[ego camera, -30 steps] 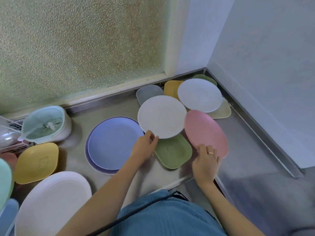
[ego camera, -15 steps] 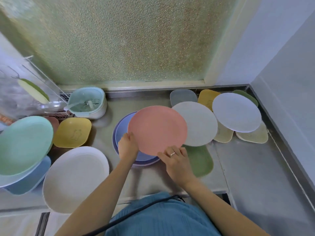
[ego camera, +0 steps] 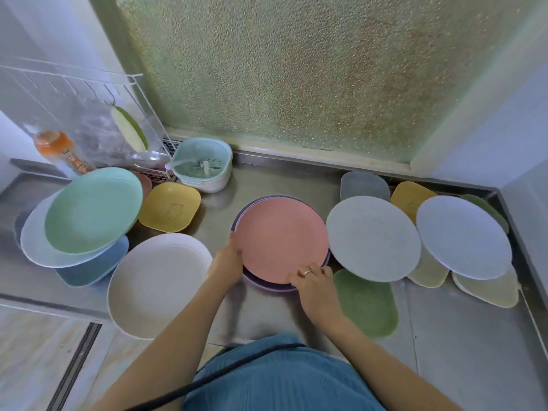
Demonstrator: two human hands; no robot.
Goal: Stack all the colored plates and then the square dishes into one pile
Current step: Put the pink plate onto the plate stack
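- Pink plate (ego camera: 281,238) sits centre of the steel counter (ego camera: 462,345), on top of a purple plate (ego camera: 267,284) whose rim shows at its near edge; a paler rim peeks out at the far left, so the pile is more than two.
- Left hand (ego camera: 226,261) grips the pink plate's left edge, fingers curled at the rim.
- Right hand (ego camera: 314,284), ring on one finger, pinches the near-right edge of the same plate.
- Grey round plate (ego camera: 372,238) just right of the pile, overlapping a green square dish (ego camera: 367,304) and a grey square dish (ego camera: 363,185).
- Pale lavender plate (ego camera: 462,235) further right, lying over beige and yellow square dishes.
- White plate (ego camera: 157,283) left of the pile, overhanging the counter edge.
- Mint plate (ego camera: 92,209) tilted on a light plate and a blue dish at far left.
- Yellow square dish (ego camera: 169,206) between the mint plate and the pile.
- Pale green strainer tub (ego camera: 201,164) by the frosted window (ego camera: 296,69).
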